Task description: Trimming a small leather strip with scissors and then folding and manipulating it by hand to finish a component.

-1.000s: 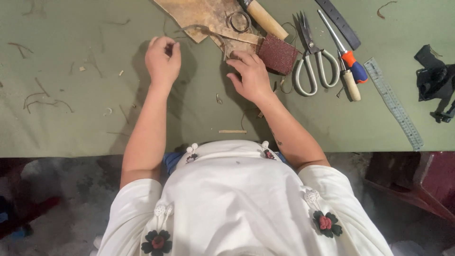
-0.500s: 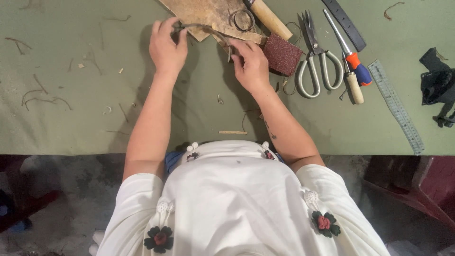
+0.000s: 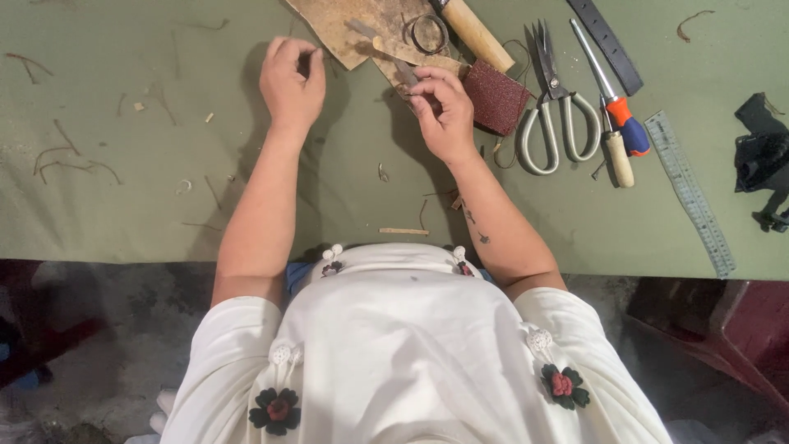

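Your right hand [image 3: 440, 111] covers the near end of the thin strip [image 3: 386, 53], so you can't see its grip. Your left hand [image 3: 289, 82] is curled, and whatever it pinches is hidden. The leather sheet [image 3: 362, 29], wooden handle [image 3: 470, 33] and black ruler [image 3: 608, 45] run off the top edge.

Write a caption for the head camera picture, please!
Two hands, left hand and right hand, work a thin strip beside scissors on a green table.
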